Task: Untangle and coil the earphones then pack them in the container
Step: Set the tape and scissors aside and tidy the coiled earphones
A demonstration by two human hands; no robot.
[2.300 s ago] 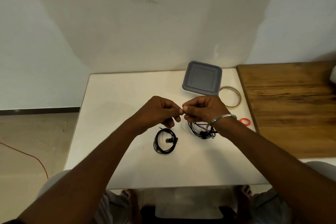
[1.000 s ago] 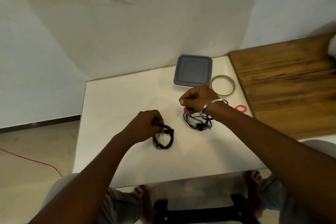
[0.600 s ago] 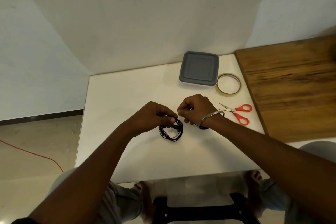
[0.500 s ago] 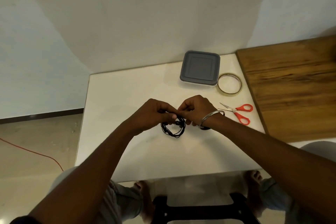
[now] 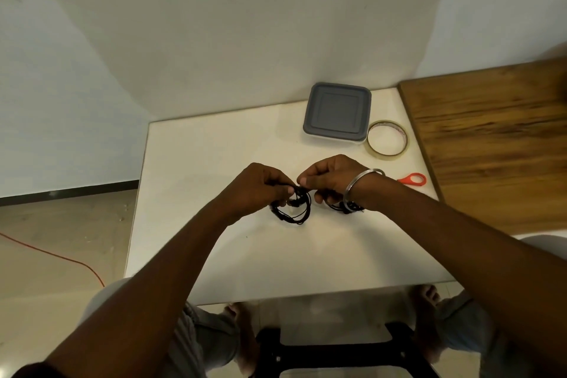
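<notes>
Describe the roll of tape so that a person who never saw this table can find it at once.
Look at the far right corner of the white table, beside the wooden board. The tape roll lies flat there, touching the grey-lidded container. It is the only pale, see-through ring.

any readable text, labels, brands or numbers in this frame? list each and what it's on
None readable.
Container lid: plain grey, no label or embossed text visible.
Tape roll: a faint reddish mark on the inner core, too blurred to read.
Scissors handle, earphones, white table: no markings visible.
</notes>
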